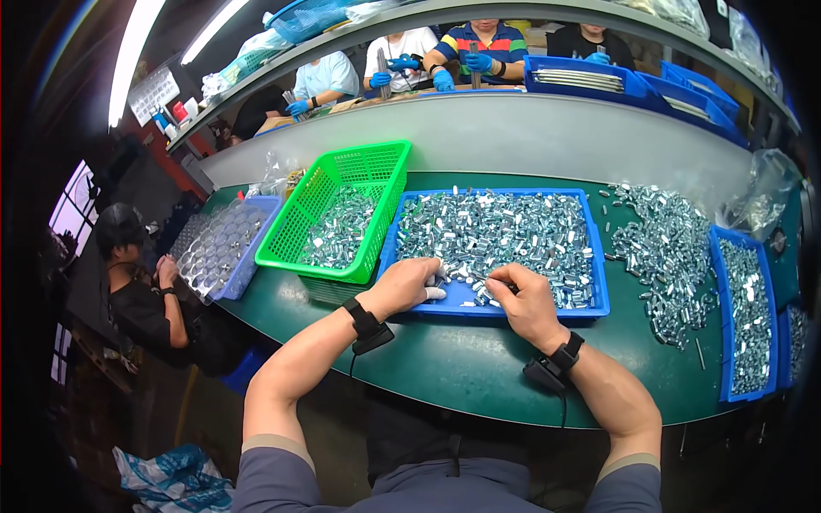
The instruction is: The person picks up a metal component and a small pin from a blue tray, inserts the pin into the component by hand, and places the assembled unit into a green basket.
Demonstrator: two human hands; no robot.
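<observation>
A shallow blue tray [602, 282] full of small shiny metal cylinders [505, 227] lies in front of me on the green table. Over its near left corner, my left hand [404, 286] has its fingers curled in, with white covers on the fingertips; what they hold is hidden. My right hand [532, 306] is at the tray's near edge, thumb and forefinger pinched together beside the cylinders. Whatever is in that pinch is too small to make out. Between my hands a strip of the tray's blue floor shows.
Left of the tray stands a green basket [275, 244] holding more metal pieces, beside a pale blue bin [248, 272] with clear trays. A loose pile of cylinders [667, 256] and another blue tray [725, 342] lie right. Co-workers sit beyond the grey partition [513, 128] and at left.
</observation>
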